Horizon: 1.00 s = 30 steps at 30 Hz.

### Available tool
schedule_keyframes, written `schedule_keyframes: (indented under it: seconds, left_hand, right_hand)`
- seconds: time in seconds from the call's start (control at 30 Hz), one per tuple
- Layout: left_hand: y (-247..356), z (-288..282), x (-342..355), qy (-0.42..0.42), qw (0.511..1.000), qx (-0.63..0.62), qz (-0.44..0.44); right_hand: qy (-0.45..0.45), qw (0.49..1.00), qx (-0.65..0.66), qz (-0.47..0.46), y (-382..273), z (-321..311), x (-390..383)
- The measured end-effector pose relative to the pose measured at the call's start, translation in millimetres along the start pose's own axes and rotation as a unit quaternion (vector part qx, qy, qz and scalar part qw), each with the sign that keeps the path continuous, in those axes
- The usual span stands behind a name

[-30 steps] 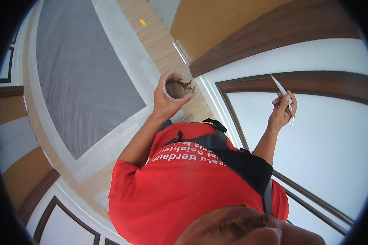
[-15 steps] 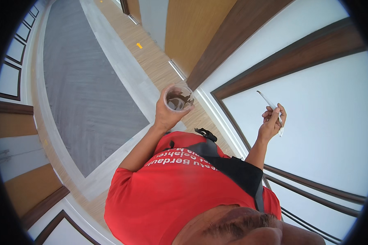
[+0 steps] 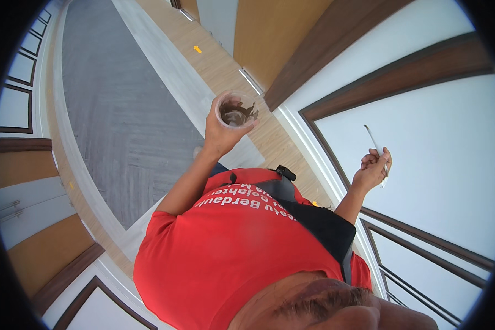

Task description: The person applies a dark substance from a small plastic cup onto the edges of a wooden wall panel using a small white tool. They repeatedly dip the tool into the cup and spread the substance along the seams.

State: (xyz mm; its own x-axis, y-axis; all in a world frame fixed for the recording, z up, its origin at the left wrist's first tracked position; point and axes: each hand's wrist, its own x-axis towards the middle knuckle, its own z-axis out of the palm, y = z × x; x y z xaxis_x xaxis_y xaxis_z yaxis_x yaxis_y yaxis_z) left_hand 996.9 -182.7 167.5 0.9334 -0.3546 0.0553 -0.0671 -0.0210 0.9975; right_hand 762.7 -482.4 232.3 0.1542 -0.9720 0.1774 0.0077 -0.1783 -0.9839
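Note:
My left hand [image 3: 221,135] is wrapped round a clear plastic cup [image 3: 251,116], tipped so that I look in through its mouth. Dark brown paint [image 3: 235,116] coats the bottom and streaks the inner wall. Over on the right, my right hand [image 3: 373,169] pinches a slim paintbrush [image 3: 375,142] with a pale handle. Its dark tip points up and away from me, in front of a white wall panel [image 3: 418,148]. Whether the tip touches the panel, I cannot tell.
Dark brown trim [image 3: 390,85] frames the panel close by on the right. Ahead, a tan door [image 3: 280,33] stands in a brown frame. A grey floor strip [image 3: 121,110] with pale wood edging runs along the corridor. A black strap bag [image 3: 319,225] crosses my red shirt.
In the picture, the cup and my left hand sit slightly higher. My right hand and the brush have shifted a little right, the brush now steeper. The surroundings have shifted too.

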Motion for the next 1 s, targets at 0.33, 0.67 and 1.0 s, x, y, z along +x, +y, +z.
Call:
schedule_keyframes:
  seconds: [0.33, 0.67, 1.0]
  left_hand:
    - [-35, -180, 57, 0.018, 0.999, -0.005, 0.045]
    - [-36, -298, 45, 0.064, 0.994, 0.058, 0.073]
    - [-35, -295, 83, 0.097, 0.992, 0.058, 0.052]
  right_hand:
    - [0.036, 0.997, 0.035, 0.056, -16, 122, -111]
    - [-0.007, 0.999, 0.019, 0.028, -44, 182, -188]
    - [-0.003, 0.992, 0.118, 0.032, -11, 255, -123]
